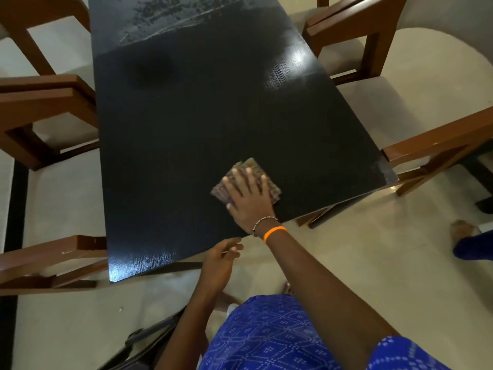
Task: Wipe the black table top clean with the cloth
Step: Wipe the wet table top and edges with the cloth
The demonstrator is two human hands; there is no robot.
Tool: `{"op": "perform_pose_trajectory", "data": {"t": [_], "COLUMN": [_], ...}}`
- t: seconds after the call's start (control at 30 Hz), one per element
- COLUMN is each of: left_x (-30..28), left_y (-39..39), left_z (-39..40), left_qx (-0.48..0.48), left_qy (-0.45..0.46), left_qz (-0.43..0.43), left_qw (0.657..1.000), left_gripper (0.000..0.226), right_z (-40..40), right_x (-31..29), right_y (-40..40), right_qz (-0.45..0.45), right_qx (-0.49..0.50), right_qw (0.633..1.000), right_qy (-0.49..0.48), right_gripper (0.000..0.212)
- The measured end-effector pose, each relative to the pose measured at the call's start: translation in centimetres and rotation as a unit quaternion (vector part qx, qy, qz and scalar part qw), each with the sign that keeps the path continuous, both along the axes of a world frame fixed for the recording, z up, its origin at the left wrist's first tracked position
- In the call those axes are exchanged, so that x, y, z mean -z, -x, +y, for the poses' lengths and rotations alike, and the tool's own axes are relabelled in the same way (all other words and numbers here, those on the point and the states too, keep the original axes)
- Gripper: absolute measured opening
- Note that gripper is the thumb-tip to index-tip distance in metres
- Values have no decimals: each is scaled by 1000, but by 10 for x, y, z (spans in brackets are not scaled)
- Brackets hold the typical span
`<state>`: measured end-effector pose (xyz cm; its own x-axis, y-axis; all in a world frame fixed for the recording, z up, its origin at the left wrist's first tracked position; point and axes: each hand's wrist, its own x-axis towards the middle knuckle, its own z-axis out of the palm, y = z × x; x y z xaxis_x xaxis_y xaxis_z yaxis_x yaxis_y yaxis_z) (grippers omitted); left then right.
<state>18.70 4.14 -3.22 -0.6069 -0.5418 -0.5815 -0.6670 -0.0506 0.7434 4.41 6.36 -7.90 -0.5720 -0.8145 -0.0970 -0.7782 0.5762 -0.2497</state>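
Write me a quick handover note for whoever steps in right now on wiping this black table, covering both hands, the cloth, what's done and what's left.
Right hand: flat, fingers spread, pressing the folded cloth onto the black table top near its near right part.
Left hand: resting at the near table edge, holding nothing visible.
Done: the near and middle areas look dark and free of smears, though glare covers some spots.
Left: the streaky residue across the far end, and a dull patch at the right edge near the corner.
Note: wooden chairs stand close along both sides.

Head view, steeply down over table
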Motion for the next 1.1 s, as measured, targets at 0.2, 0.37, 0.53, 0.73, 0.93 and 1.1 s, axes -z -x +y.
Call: {"op": "perform_pose_trajectory", "data": {"t": [0.2, 0.37, 0.53, 0.73, 0.93, 1.1], "left_x": [-4, -8, -4, -4, -6, -6], "left_y": [5, 15, 24, 28, 42, 67], "left_z": [7, 16, 25, 36, 45, 66], "left_qx": [21, 43, 72, 71, 100, 135], "left_qy": [0, 20, 107, 171, 272, 325], "left_qz": [-26, -29, -47, -60, -120, -155], "left_qw": [999, 998, 991, 981, 949, 923], "left_gripper": [27, 29, 32, 35, 38, 42], "right_z": [24, 94, 165, 157, 121, 121], "right_x": [8, 1, -2, -1, 2, 6], "right_y": [35, 122, 186, 176, 86, 30], "right_qz": [46, 37, 30, 8, 26, 34], "right_qx": [-111, 49, 203, 287, 168, -10], "right_qw": [993, 998, 978, 957, 985, 999], "right_qy": [3, -35, -46, -28, -15, 4], "right_gripper": [61, 67, 65, 61, 63, 59]}}
